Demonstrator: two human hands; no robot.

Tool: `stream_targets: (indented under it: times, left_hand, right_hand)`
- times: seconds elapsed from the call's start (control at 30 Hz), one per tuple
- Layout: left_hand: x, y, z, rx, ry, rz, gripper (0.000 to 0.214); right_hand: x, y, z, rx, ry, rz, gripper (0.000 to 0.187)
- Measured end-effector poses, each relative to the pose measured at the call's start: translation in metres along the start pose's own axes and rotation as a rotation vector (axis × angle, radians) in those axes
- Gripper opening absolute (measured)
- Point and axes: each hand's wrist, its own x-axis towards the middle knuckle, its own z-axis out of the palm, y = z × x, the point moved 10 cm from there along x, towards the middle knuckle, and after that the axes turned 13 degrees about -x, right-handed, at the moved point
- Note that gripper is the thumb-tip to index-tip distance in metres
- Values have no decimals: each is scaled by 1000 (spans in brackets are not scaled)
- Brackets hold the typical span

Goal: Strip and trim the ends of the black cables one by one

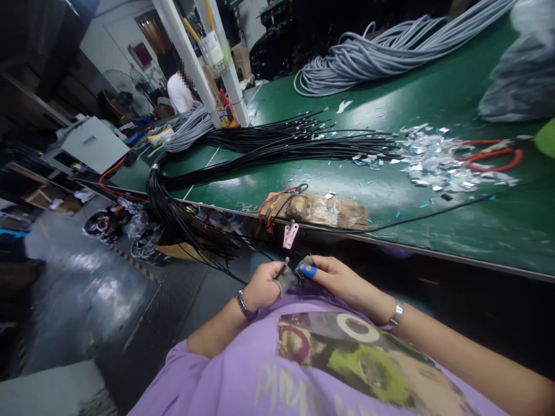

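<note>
Close in front of my body, my left hand (265, 287) is closed round a thin black cable (285, 266), whose end sticks up past the thumb. Facing it, my right hand (329, 273) is pinched shut by the cable's end; what sits between its fingertips is too small to make out. Blue tape (308, 270) wraps the right thumb, and some fingers of both hands have grey coverings. Just beyond the hands, a pale pink clip (290, 235) hangs at the table edge below a worn wooden block (333, 211) with red and black wires tied round it.
A bundle of black cables (260, 151) lies along the green table (269, 179) and droops over its edge at left. Foil scraps (437, 156) surround orange-handled scissors (498, 162). Coiled grey cable (347, 63) lies behind. A person (180, 92) is in the background.
</note>
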Motion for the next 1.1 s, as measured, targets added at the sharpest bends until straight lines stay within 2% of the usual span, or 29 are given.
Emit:
stream_targets:
  times: [0.2,0.4,0.5,0.57,0.7,0.77,0.97,1.03,1.1]
  left_hand:
    - [0,0,1,-3,0,15,47]
    - [2,-4,-2,19,10,13,45]
    - [3,-3,-2,20,0,26,46]
    - [3,-1,-1,20,-5,33,46]
    - [3,4,-1,6,23,38,49]
    - [3,5,-2,-7,41,36,49]
    - [4,4,0,-52,40,36,45]
    - [4,4,-2,-52,53,40,43]
    - [5,3,-9,-51,100,50,41]
  right_hand:
    - [1,-1,-1,-2,14,16,48]
    - [-1,11,1,100,17,97,43]
    - [0,11,-1,115,27,76,36]
    - [2,6,-6,88,66,18,32]
    - [-3,-10,-29,-22,271,-134,29]
    - [-8,-20,-31,-104,302,-222,30]
    - [-21,-51,-16,-601,288,-471,19]
    - [-24,-59,-3,-709,198,-579,22]
    - [-27,-62,8,-710,96,-643,22]
